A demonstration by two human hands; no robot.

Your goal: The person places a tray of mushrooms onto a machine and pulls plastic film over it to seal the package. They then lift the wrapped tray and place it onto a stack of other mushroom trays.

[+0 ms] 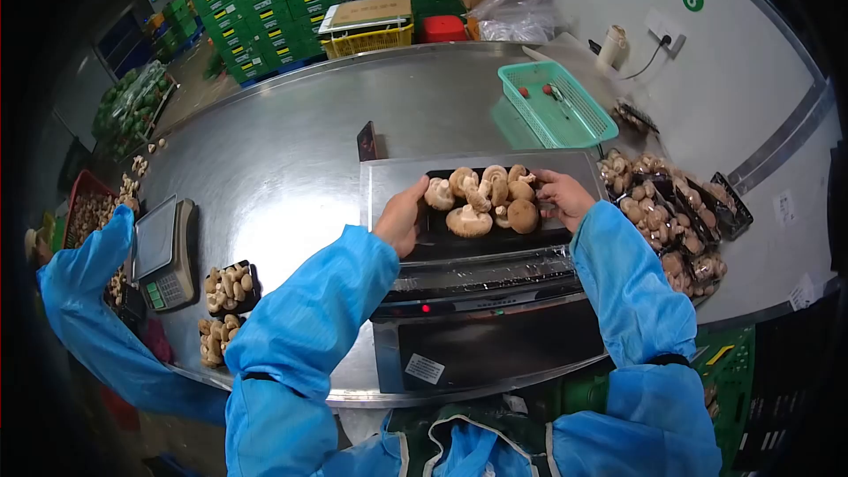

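My left hand (403,219) and my right hand (566,198) grip opposite ends of a black tray (434,231). Brown and pale shiitake mushrooms (482,199) lie in it, some stems up and some caps up. The tray is over the steel top of a film wrapping machine (396,168). Right in front of the tray, on the near side, a roll of clear film (486,275) stretches across the machine. A red light (426,308) glows on the machine's front strip.
Wrapped mushroom trays (658,216) are piled at my right. Behind them stands a green basket (565,128) with scissors. At left are a weighing scale (165,254), two filled mushroom trays (230,289) and a co-worker's blue sleeve (88,256). Green crates (256,4) are stacked beyond the table.
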